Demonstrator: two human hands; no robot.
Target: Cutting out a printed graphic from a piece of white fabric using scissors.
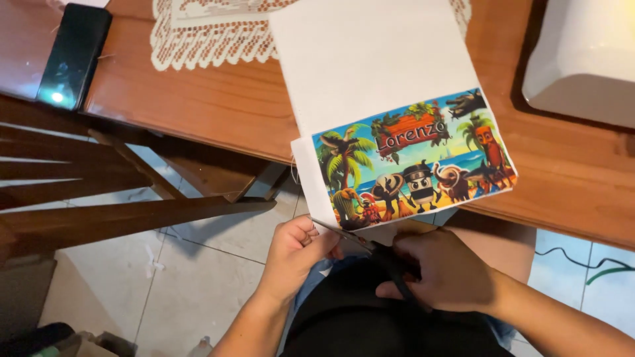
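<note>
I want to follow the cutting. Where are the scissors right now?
In the head view, the scissors are low centre, in the right hand, blades at the bottom edge of the printed sheet that the left hand holds.

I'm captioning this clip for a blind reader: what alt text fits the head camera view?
A right hand works dark-handled scissors along the bottom edge of a white sheet bearing a colourful cartoon beach print, while the left hand holds its lower corner. The sheet overhangs a wooden table.

Dark phone screen (73,54) (far left) — colourful rectangular label (413,162).
</note>
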